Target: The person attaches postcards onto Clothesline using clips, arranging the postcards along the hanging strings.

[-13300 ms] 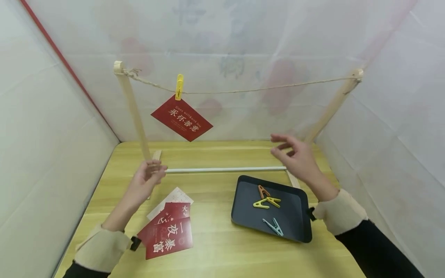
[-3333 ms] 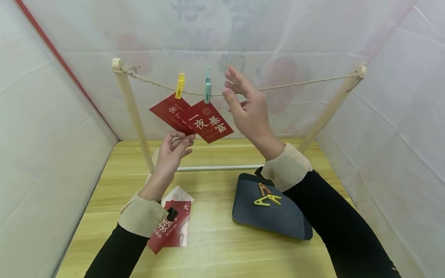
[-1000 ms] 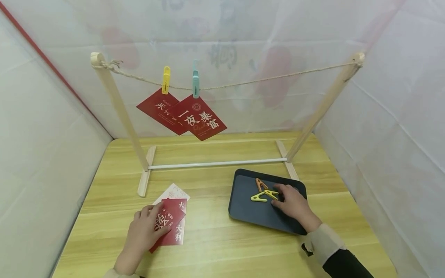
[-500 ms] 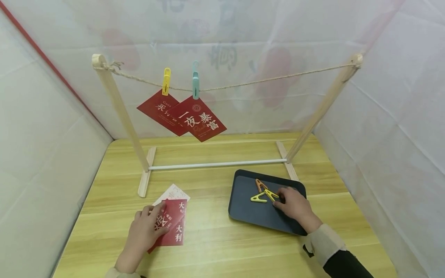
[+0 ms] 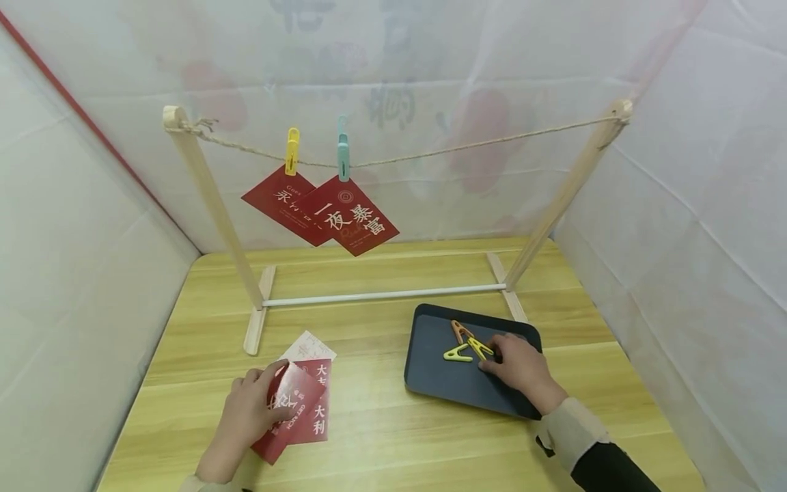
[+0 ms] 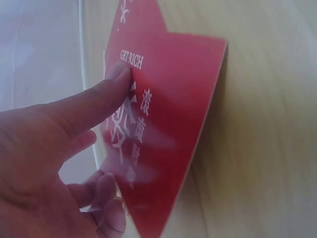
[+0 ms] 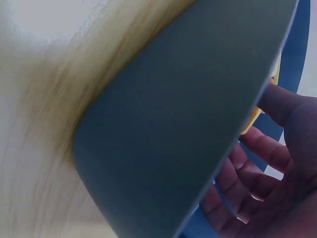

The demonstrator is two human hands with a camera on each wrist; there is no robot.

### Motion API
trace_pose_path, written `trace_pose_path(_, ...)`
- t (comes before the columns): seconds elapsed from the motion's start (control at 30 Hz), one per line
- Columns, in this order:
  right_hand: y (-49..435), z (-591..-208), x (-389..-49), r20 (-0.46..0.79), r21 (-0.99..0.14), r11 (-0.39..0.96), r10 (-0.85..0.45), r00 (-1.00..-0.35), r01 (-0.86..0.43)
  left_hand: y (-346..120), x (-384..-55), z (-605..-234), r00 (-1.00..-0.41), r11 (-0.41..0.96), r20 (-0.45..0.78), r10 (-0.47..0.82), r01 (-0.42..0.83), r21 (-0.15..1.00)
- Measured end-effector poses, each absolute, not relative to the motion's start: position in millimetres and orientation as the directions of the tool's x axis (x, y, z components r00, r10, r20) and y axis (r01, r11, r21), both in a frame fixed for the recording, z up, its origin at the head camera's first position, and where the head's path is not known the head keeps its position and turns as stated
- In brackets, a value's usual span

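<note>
My left hand [image 5: 241,410] pinches a red card [image 5: 304,391] with "GET RICH" printed on it, thumb on its face; the card bows upward. Beneath it lie another red card [image 5: 319,425] and a whitish card [image 5: 309,345] on the table. On the right, my right hand [image 5: 522,372] reaches into the dark tray [image 5: 433,383] and pinches a yellow clothespin [image 5: 481,347] between thumb and fingers. Beside that one are a second yellow clothespin [image 5: 456,353] and an orange clothespin [image 5: 459,331]. In the right wrist view the tray wall partly hides the fingers.
A twine line [image 5: 455,149] spans two wooden posts, joined below by a white rod [image 5: 381,296]. From it hang two overlapping red cards, held by a yellow clothespin [image 5: 292,152] and a teal clothespin [image 5: 343,157]. Pale sheets enclose the back and sides.
Since 3.3 seconds ago both hands have come down from the line, to the cards and the tray. In the last second the pinched clothespin has turned and the left card has bent up.
</note>
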State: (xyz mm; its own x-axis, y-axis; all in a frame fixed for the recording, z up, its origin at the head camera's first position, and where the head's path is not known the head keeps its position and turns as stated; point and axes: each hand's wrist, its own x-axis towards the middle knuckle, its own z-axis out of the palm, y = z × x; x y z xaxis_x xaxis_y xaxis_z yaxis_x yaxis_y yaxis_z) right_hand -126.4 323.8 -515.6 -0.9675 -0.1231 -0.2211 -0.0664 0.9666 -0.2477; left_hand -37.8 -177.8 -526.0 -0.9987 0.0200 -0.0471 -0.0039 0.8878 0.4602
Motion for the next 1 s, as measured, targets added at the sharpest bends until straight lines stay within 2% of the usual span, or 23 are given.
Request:
trace_pose_path(0.3, 324, -515, -124, -0.217, -0.238, 0.968, -0.127, -0.968, -0.074, -181, -40, -519, -0.998, 0.862, -0.063, -0.009, -0.039, 0.506)
trace_pose_path(0.57, 325, -516, -122, -0.184, -0.282, 0.958, -0.116, -0.976, -0.061, -186, -40, -516, -0.998, 0.807, -0.068, -0.008, -0.047, 0.588)
trace_pose_path(1.0, 322, -516, -123, -0.125, -0.378, 0.925, -0.076, -0.989, -0.024, -189, -38, -509, -0.989, 0.76, -0.146, -0.009, -0.102, 0.642)
